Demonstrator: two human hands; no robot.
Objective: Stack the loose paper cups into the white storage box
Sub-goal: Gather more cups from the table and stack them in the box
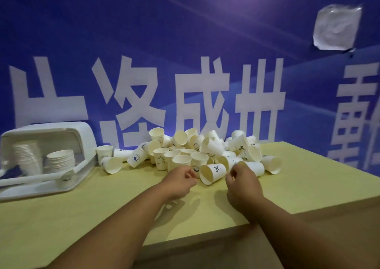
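Note:
A heap of loose white paper cups (197, 147) lies at the back middle of the table, some upright, some on their sides. The white storage box (61, 127) sits at the left, open toward me, with two stacks of cups (60, 159) inside. My left hand (181, 181) hovers just in front of the heap with fingers loosely curled, holding nothing. My right hand (243, 181) is beside it, fingers also loosely curled and empty. Between the two hands a cup with a % mark (212, 173) lies on its side, mouth toward me.
The yellow-green table (92, 207) has its front edge near my forearms and its right edge running back to the wall. A blue banner with large white characters (201, 96) stands right behind the heap. The box's white handle bar (30, 180) crosses its opening.

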